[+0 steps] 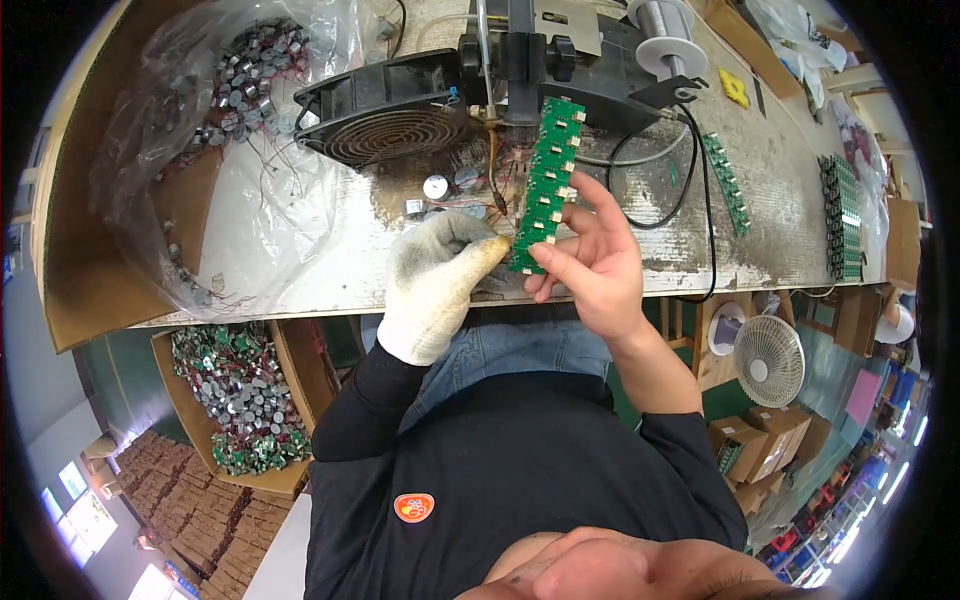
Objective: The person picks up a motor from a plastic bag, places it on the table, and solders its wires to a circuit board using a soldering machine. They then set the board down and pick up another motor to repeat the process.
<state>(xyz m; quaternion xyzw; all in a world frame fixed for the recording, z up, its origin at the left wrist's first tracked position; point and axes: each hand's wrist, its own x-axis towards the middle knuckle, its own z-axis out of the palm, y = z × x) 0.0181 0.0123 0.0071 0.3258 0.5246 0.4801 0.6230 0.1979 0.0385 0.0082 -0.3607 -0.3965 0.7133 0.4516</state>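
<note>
A long green circuit board panel [552, 180] with a row of small metal connectors stands tilted over the bench. My bare right hand [602, 268] grips it near its lower end, thumb on the face and fingers behind. My left hand [436, 285], in a white work glove with yellowed fingertips, is closed in a pinch at the panel's lower left edge; whatever lies between those fingertips is too small to make out. Just left of the panel, a thin brown-tipped rod [497, 180] hangs from a black stand [522, 70]. Small round silver motors [435, 187] lie beyond my glove.
A black fan [395, 110] sits behind my left hand, and a solder spool [668, 38] stands back right. Left is a clear bag [290, 210] of wired motors. Black cable [710, 200] and more green panels [728, 185] lie right. A full carton [290, 470] is below left.
</note>
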